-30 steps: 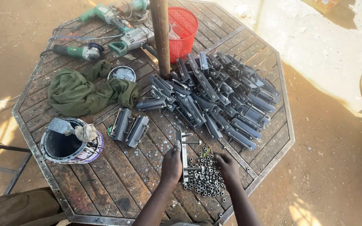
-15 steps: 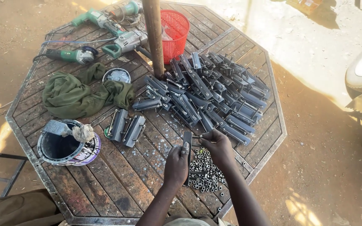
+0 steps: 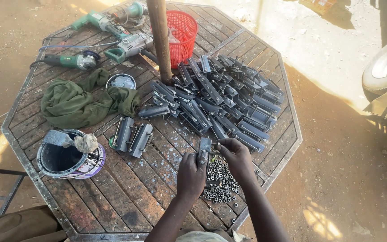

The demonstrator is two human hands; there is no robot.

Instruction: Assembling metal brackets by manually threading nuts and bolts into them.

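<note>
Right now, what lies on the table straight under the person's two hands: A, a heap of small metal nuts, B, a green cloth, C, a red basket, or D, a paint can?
A: the heap of small metal nuts lies between the left hand and right hand.

Grey metal bracket [image 3: 204, 151] (upright) over nuts [image 3: 219, 181]

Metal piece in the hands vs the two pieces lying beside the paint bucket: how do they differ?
The held metal piece is upright, pinched by the left hand, with the right hand at its top; the two pieces by the paint bucket lie flat on the table, untouched. The held one stands over the pile of small nuts; the pair lies apart from it. All look like the same dark grey metal parts.
</note>
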